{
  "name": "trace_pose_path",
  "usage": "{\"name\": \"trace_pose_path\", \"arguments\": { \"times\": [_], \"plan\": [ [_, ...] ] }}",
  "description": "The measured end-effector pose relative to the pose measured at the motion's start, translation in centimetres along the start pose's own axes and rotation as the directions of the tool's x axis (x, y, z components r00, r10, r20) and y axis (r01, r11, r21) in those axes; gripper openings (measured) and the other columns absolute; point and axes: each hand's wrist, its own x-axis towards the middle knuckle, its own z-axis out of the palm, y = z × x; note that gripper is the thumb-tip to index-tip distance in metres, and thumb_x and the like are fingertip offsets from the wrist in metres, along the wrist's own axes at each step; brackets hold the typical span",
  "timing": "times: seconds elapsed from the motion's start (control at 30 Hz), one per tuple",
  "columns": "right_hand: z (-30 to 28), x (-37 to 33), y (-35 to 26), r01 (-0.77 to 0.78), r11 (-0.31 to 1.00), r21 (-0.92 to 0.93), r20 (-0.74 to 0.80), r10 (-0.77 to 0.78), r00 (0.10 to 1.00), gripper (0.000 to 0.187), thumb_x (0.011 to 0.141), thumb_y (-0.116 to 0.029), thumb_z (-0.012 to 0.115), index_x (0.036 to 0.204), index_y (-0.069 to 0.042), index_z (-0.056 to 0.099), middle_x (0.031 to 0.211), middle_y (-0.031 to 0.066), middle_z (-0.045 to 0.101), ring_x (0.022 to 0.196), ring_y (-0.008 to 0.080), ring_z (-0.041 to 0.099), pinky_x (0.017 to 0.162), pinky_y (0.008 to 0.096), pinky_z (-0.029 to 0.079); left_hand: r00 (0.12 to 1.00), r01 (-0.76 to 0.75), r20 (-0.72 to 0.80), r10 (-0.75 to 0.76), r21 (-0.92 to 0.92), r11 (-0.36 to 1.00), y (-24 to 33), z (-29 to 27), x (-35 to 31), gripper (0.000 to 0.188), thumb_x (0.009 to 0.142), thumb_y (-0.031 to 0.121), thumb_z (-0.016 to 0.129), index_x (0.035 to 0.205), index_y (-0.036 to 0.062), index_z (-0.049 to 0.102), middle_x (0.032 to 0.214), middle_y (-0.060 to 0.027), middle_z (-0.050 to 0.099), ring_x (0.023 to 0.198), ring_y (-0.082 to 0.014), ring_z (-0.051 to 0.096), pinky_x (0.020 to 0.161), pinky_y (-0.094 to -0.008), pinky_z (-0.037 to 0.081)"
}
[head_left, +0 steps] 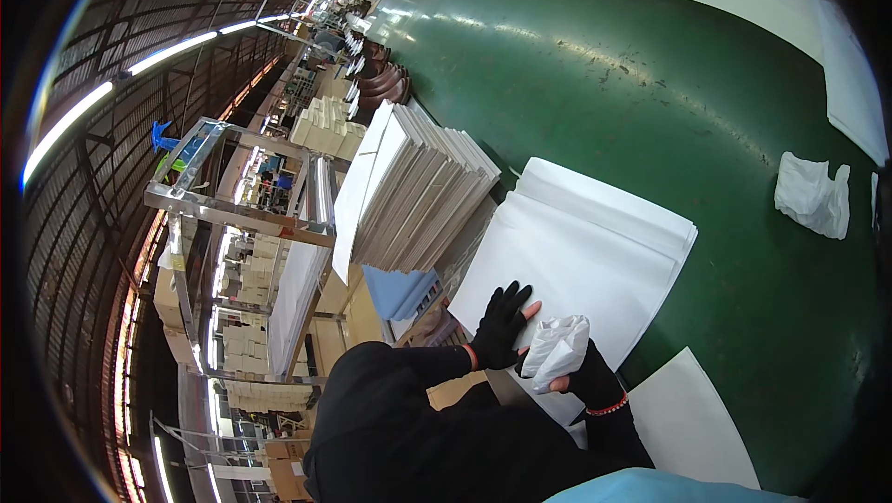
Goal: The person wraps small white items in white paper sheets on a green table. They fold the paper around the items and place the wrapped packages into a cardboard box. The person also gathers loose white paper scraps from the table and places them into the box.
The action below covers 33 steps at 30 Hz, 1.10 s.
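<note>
My left hand (502,322), in a black glove with bare fingertips, lies with its fingers spread on a stack of large white paper sheets (585,234). A white bundle (559,347), wrapped in thin crinkled material, is in my right hand (590,380), gloved the same way. The fingers of that hand close around the bundle's near side, and its contents are hidden. The bundle is above the near part of the paper stack, close beside my left thumb.
A tall pile of flat grey-white cardboard (423,192) stands left of the paper. Beyond it are brown shoes (383,85). A metal rack (242,210) is at left. On the glossy green surface (595,76) lie another white crinkled bundle (813,195) and a loose sheet (692,419).
</note>
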Motion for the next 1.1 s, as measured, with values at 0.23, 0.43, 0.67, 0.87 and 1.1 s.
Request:
{"name": "trace_pose_path", "arguments": {
  "times": [0.23, 0.43, 0.67, 0.87, 1.1],
  "plan": [
    [0.3, -0.1, 0.5, 0.062, 0.997, 0.046, -0.04, -0.06, 0.997, 0.067, 0.062, -0.055, 0.081, 0.098, -0.002, 0.065, 0.098, 0.0064, 0.07, 0.094, 0.0191, 0.065, 0.091, 0.0349, 0.046, 1.0, 0.001, -0.004, -0.001, -0.019, 1.0, 0.2, -0.3, 0.2, 0.085, 0.07, 0.027, 0.073, 0.145, 0.0138, 0.035, 0.15, -0.0199, 0.028, 0.141, -0.0417, 0.02, 0.113, -0.0592, 0.016],
    [0.5, 0.1, -0.4, 0.005, 0.991, 0.136, -0.013, -0.003, 1.0, 0.063, 0.061, -0.026, 0.089, 0.109, -0.006, 0.054, 0.096, 0.0017, 0.059, 0.09, 0.0146, 0.057, 0.08, 0.0307, 0.048, 1.0, 0.012, 0.005, -0.012, -0.012, 1.0, 0.1, -0.2, -0.1, 0.084, 0.07, 0.027, 0.073, 0.145, 0.014, 0.036, 0.151, -0.0197, 0.027, 0.141, -0.0418, 0.021, 0.113, -0.059, 0.016],
    [0.8, 0.1, -1.4, -0.013, 0.989, 0.151, -0.067, 0.023, 0.997, 0.061, 0.06, -0.029, 0.09, 0.104, -0.007, 0.055, 0.093, 0.0012, 0.059, 0.087, 0.0138, 0.057, 0.076, 0.0303, 0.048, 1.0, 0.011, 0.001, -0.011, -0.019, 1.0, -0.1, 0.0, -0.1, 0.087, 0.068, 0.026, 0.074, 0.145, 0.0146, 0.036, 0.151, -0.0195, 0.027, 0.141, -0.0417, 0.021, 0.113, -0.0588, 0.015],
    [0.6, -0.1, -1.5, -0.049, 0.986, 0.159, -0.004, 0.05, 0.999, 0.089, 0.058, -0.053, 0.087, 0.12, 0.0, 0.05, 0.106, 0.0083, 0.066, 0.1, 0.0182, 0.061, 0.091, 0.0335, 0.047, 1.0, 0.009, 0.003, -0.009, -0.03, 1.0, 0.2, -0.3, -0.1, 0.088, 0.067, 0.025, 0.074, 0.145, 0.0148, 0.035, 0.151, -0.0199, 0.027, 0.141, -0.0421, 0.02, 0.113, -0.0593, 0.016],
    [1.0, -0.2, -2.5, -0.044, 0.992, 0.12, -0.07, 0.052, 0.996, 0.092, 0.056, -0.06, 0.084, 0.118, 0.0, 0.052, 0.101, 0.0068, 0.066, 0.099, 0.0181, 0.061, 0.092, 0.0337, 0.045, 1.0, 0.011, 0.007, -0.011, -0.015, 1.0, 0.2, -0.2, -0.1, 0.087, 0.067, 0.026, 0.074, 0.145, 0.0149, 0.035, 0.151, -0.02, 0.026, 0.141, -0.0423, 0.02, 0.113, -0.0593, 0.016]
  ]
}}
